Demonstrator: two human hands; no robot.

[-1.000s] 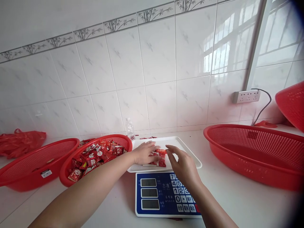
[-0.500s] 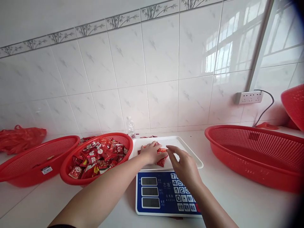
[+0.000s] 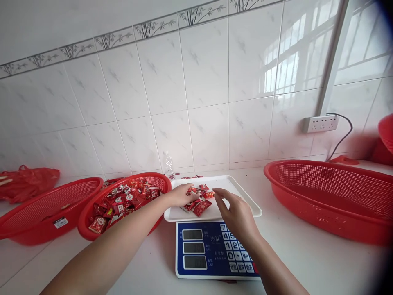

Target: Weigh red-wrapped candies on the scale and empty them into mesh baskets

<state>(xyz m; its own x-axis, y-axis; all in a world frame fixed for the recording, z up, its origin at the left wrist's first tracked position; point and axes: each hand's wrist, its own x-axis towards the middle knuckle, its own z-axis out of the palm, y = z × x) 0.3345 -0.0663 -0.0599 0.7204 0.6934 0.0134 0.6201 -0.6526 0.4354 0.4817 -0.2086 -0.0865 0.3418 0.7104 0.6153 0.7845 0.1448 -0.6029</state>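
Standing behind everything, the tiled wall [image 3: 208,82] fills the view, and below it runs the white counter [image 3: 147,266]. Big red basket [image 3: 325,219] over on the right, a left basket [image 3: 30,231] at the far side, and next to the tray a full basket [image 3: 81,221], loaded with small wrapped packets. Front and centre, the blue scale [image 3: 216,266], its keys partly behind the right forearm, and the white tray [image 3: 221,184] just beyond it

Now the hands! The left hand [image 3: 180,195] has just drawn back to the left, so more of the loose packets [image 3: 202,207] show on the tray, and they look easier to tell apart. That hand is loosely spread, thumb apart from the fingers, touching the near side of the pile. The right hand [image 3: 236,207] has thumb and forefinger brought close together at the end of a bright packet [image 3: 208,195]; whether they really pinch it, I cannot tell. So the packets lie on the tray, between and partly under the hands, with a clear bottle [image 3: 167,164] upright behind, near the wall
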